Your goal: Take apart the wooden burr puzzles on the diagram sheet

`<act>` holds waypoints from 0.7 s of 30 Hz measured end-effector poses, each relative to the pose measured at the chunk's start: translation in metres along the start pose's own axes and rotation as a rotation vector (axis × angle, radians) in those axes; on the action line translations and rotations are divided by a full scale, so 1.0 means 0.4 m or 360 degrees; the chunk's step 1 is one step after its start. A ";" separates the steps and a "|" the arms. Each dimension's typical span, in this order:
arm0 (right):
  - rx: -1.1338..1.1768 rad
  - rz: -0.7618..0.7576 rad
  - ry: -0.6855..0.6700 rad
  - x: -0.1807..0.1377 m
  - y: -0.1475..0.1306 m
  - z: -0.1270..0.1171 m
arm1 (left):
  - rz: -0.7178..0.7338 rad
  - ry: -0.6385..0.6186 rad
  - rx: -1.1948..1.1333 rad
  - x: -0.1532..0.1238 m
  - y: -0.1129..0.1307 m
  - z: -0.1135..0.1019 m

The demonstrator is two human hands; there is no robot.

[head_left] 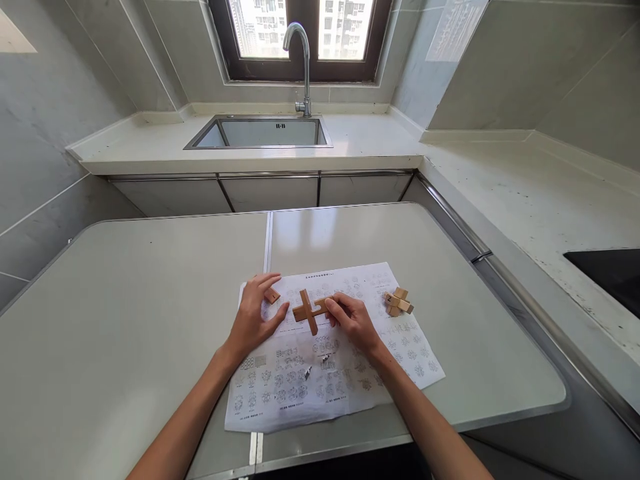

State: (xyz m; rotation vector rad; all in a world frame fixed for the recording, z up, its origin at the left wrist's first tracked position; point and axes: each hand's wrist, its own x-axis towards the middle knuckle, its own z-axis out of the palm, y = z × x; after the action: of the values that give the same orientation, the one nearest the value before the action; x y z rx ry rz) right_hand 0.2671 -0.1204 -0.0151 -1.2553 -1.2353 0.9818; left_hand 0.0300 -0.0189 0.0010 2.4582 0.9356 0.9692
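Observation:
My right hand (353, 321) pinches one end of a cross of notched wooden puzzle pieces (307, 312), just above a printed instruction sheet (300, 403). Around a small wooden block (271, 295) at the sheet's upper left, my left hand (257, 310) rests with thumb and fingers spread apart. Whether its fingers touch that block I cannot tell. An interlocked wooden burr puzzle (399, 302) lies on the sheet's right edge, apart from both hands. The sheet carries rows of small diagrams and has little torn spots near its middle.
The sheet lies on a pale folding table (125, 320) with a seam down its middle. Beyond it, a white counter (370, 133) holds a sink (260, 133) and a tall faucet (306, 67) under a window. Another counter runs along the right, with a black cooktop (610, 273).

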 end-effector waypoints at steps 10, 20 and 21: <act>0.0057 -0.0031 0.0019 0.008 0.004 0.003 | 0.0165 -0.0209 -0.0175 -0.021 0.038 0.031; 0.0023 -0.0088 0.0049 0.005 -0.006 0.010 | 0.0145 -0.0138 -0.0102 -0.027 0.057 0.047; 0.0017 -0.0088 0.0049 0.005 -0.004 0.011 | 0.0152 -0.0137 -0.0091 -0.027 0.059 0.047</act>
State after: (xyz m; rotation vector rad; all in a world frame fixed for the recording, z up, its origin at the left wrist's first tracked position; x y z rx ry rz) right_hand 0.2629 -0.1181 -0.0135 -1.2174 -1.2330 0.9250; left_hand 0.0479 -0.0447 -0.0056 2.4943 0.7581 0.8997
